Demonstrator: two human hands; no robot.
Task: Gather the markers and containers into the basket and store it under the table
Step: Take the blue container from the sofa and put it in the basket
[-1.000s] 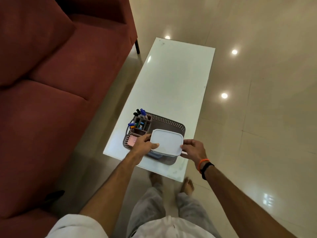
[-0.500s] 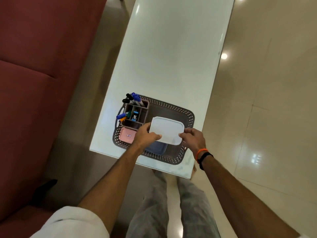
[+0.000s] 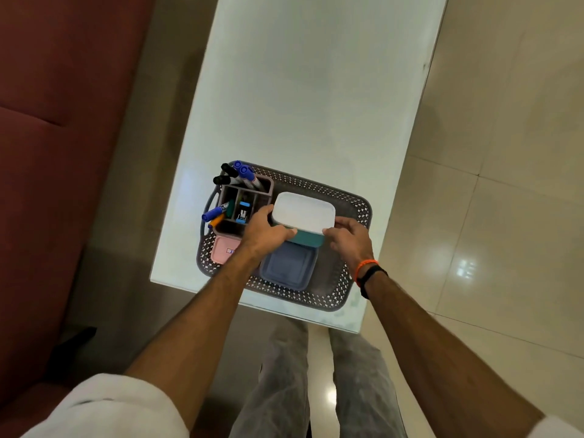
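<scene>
A grey perforated basket (image 3: pixel 354 200) sits at the near end of the white table (image 3: pixel 316 90). A teal container with a white lid (image 3: pixel 303 211) is inside the basket's far half, held from both sides: my left hand (image 3: pixel 264 232) grips its left edge and my right hand (image 3: pixel 349 238) grips its right corner. In front of it lies a blue-grey lidded container (image 3: pixel 289 263). A pink container (image 3: pixel 222 249) lies at the basket's near left. A grey organizer (image 3: pixel 243 197) at the far left holds blue and black markers (image 3: pixel 245 175).
A red sofa (image 3: pixel 63 153) runs along the left of the table, with a narrow strip of floor between them. Glossy beige tiled floor (image 3: pixel 505 184) lies to the right. My legs stand at the table's near edge.
The white-lidded container has come down and forward into the basket's far half, both hands still on it. The camera has tilted further down over the table.
</scene>
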